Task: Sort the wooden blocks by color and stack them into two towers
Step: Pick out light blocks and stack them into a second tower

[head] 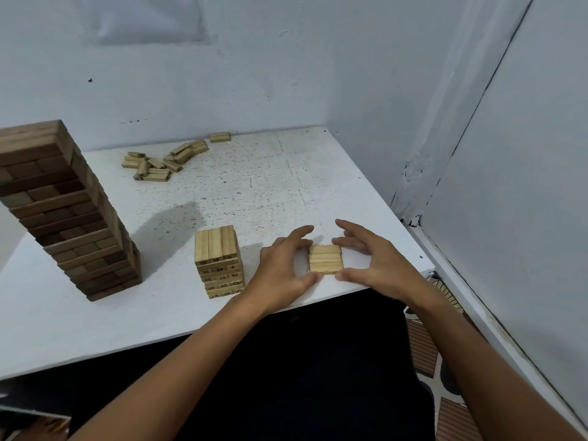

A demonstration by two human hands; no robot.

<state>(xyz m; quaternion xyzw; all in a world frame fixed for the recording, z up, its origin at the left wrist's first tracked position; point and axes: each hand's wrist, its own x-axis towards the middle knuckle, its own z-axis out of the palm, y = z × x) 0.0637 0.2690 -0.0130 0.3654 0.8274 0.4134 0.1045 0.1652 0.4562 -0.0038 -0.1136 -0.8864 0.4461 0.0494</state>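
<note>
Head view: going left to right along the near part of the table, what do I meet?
Dark block tower → light block tower → left hand → row of three light blocks → right hand.

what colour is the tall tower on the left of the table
Dark brown wood, in mixed brown shades; the tall tower shows best in the head view.
</note>
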